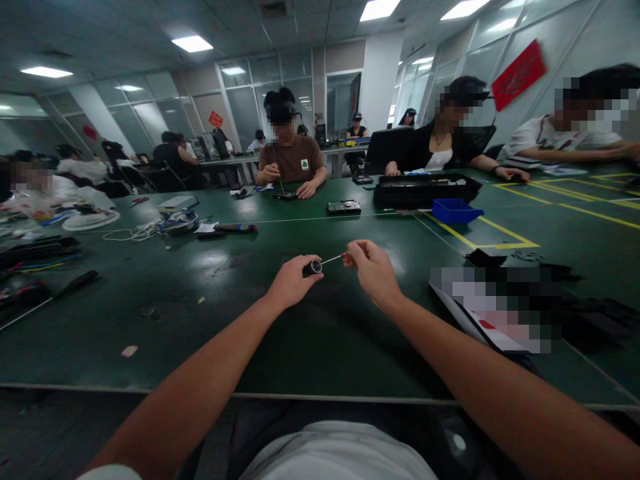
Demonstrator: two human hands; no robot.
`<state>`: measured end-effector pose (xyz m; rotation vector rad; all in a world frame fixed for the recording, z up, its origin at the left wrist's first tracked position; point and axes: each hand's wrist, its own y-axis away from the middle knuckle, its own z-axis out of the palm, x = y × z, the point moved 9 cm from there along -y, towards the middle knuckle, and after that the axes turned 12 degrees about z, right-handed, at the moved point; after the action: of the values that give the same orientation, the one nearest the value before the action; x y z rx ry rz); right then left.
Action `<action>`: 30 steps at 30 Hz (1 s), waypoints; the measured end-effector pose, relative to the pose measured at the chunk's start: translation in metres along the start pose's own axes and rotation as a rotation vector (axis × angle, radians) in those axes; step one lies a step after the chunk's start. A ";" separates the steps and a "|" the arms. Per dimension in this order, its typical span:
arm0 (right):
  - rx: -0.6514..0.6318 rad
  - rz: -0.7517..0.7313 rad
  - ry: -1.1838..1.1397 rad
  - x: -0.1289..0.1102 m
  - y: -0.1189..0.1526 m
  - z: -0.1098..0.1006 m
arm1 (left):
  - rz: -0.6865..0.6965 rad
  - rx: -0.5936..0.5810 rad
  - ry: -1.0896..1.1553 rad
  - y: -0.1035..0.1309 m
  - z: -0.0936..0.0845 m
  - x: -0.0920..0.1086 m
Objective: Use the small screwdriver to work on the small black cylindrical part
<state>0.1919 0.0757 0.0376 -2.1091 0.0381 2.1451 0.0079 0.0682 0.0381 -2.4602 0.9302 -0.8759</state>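
My left hand (294, 281) is closed around a small black cylindrical part (312, 269), whose round end with a light rim faces me. My right hand (371, 270) pinches what looks like a thin screwdriver (332, 259) with a reddish end by the fingers. Its slim metal shaft points left toward the black part, and the tip lies at or very near the part's edge; whether they touch I cannot tell. Both hands are above the green table (320, 353), and most of the screwdriver's handle is hidden by my right fingers.
A blue bin (456, 211) stands by a long black casing (425, 191). A hard drive (344, 207) lies farther back. At left are a dark-handled tool (235, 228) and a long screwdriver (75, 284). Co-workers sit across the table, one (290, 157) working on a board.
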 end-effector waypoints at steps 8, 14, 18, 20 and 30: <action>0.076 0.166 -0.185 0.014 -0.008 -0.010 | 0.047 -0.008 -0.026 -0.003 0.001 0.003; 0.054 -0.065 0.077 -0.005 0.002 -0.003 | 0.061 -0.012 -0.058 -0.003 0.000 0.006; 0.034 -0.135 0.195 -0.013 0.007 0.002 | 0.056 -0.007 -0.066 -0.003 -0.002 0.005; 0.026 -0.141 0.219 -0.014 0.009 0.003 | 0.050 0.005 -0.083 -0.003 -0.004 0.005; 0.039 -0.178 0.242 -0.017 0.012 0.003 | 0.002 -0.008 -0.112 -0.002 -0.004 0.004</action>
<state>0.1873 0.0627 0.0535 -2.2442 -0.0803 1.7699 0.0082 0.0669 0.0441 -2.4867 0.8985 -0.7264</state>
